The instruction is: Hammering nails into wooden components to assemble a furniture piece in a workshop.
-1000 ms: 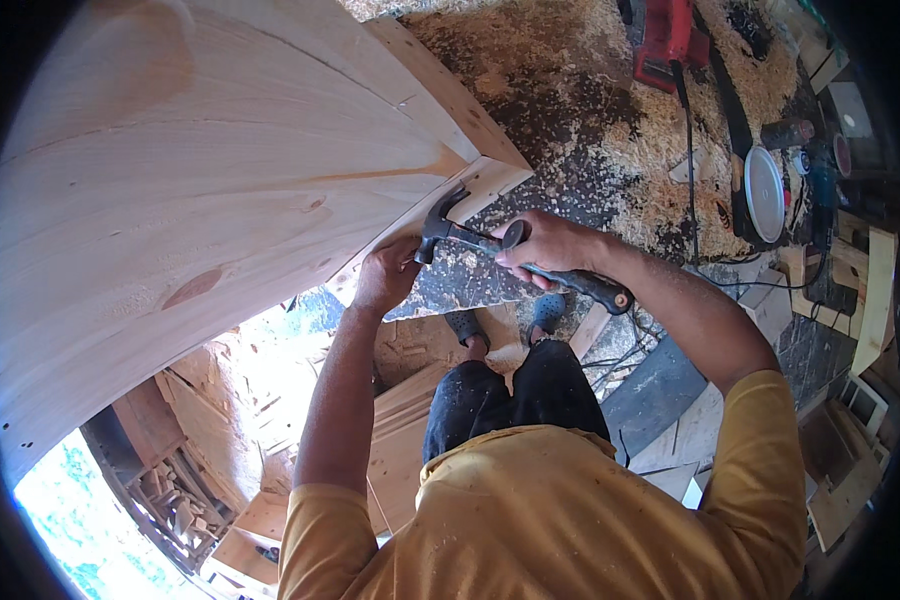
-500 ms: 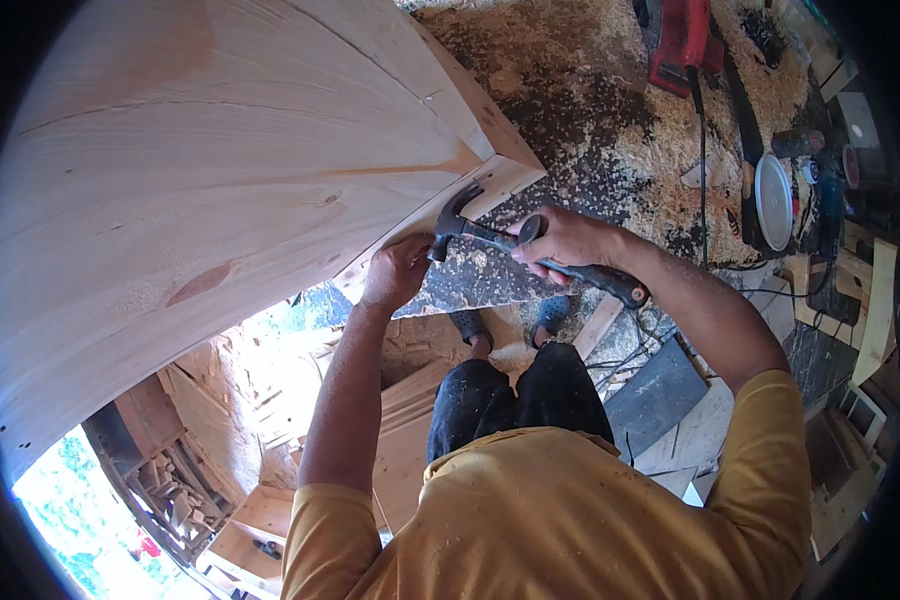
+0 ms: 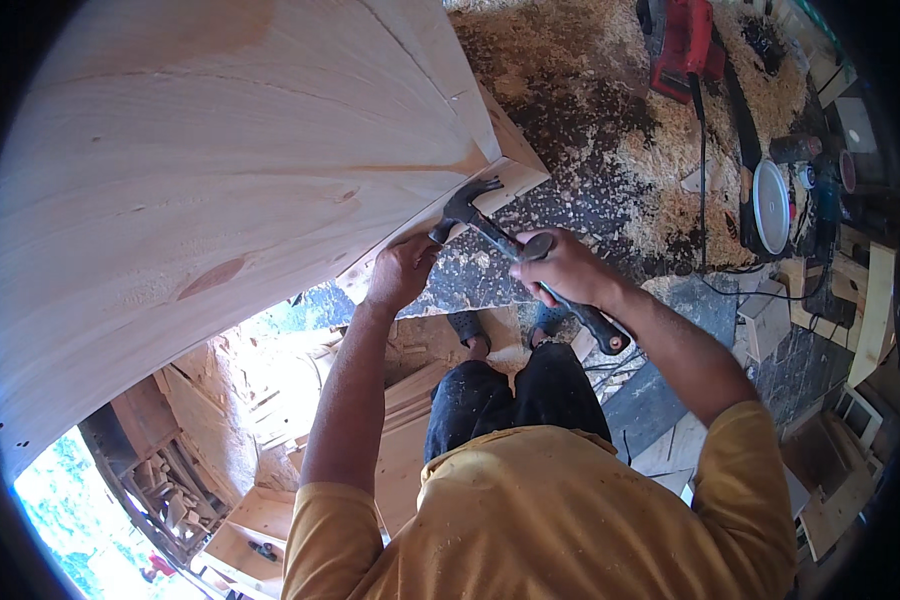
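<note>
A claw hammer (image 3: 489, 233) with a dark head is gripped in my right hand (image 3: 570, 268), its handle slanting down to the right. Beside that hand's thumb shows a dark, round-ended piece whose kind I cannot make out. The hammer's striking face is close to the fingertips of my left hand (image 3: 402, 272). Those fingers are pinched together at the edge strip of a large pale wooden panel (image 3: 220, 180); anything between them is hidden. Near the panel's corner, a wooden edge piece (image 3: 518, 180) lies below the hammer's claw.
A sawdust-strewn dark workbench (image 3: 570, 150) bears a red power tool (image 3: 685, 50) with a black cord. To the right are a white round lid (image 3: 771, 206) and jars. Below lie boards, a grey panel (image 3: 655, 395) and an open wooden box (image 3: 255, 530).
My right hand has come slightly lower, and the hammer's handle end has swung down and left, tilting more steeply. My left hand stays at the panel's edge.
</note>
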Demonstrator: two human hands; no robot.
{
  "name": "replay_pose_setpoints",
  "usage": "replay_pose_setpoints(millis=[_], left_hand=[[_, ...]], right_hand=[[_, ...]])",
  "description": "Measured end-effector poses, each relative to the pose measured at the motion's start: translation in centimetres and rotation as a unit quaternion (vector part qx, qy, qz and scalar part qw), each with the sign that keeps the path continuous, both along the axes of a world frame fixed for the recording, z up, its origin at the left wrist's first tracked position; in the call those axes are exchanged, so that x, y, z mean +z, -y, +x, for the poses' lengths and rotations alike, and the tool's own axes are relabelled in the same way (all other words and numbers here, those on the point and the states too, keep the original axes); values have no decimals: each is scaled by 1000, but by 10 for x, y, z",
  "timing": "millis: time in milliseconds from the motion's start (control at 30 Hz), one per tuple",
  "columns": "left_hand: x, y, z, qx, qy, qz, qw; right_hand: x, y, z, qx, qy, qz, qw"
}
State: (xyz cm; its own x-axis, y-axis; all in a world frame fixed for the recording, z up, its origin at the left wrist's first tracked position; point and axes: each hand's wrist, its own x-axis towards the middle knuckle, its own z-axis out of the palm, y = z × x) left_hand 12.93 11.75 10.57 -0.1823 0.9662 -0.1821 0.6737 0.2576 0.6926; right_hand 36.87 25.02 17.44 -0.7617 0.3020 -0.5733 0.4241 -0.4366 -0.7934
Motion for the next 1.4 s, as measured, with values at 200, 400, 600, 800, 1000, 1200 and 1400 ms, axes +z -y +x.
replay_pose_setpoints(millis=[200,400,600,800,1000,1200,1400], left_hand=[[0,-3,1,-7,-17,4,1000],[-8,2,-2,-12,-42,13,999],[-15,8,-4,-9,-23,44,999],[-2,81,20,348,-144,79,923],[-24,84,-65,255,45,61,964],[-28,76,-56,295,277,115,907],[-33,71,-58,260,221,159,926]], right_hand=[[6,9,-2,-55,-32,14,998],[13,15,-8,-85,-27,-31,996],[21,3,4,30,16,-6,999],[59,16,41,-34,62,-67,995],[57,21,33,-32,57,-54,996],[52,37,34,-64,13,-83,994],[42,82,26,-154,20,-13,988]])
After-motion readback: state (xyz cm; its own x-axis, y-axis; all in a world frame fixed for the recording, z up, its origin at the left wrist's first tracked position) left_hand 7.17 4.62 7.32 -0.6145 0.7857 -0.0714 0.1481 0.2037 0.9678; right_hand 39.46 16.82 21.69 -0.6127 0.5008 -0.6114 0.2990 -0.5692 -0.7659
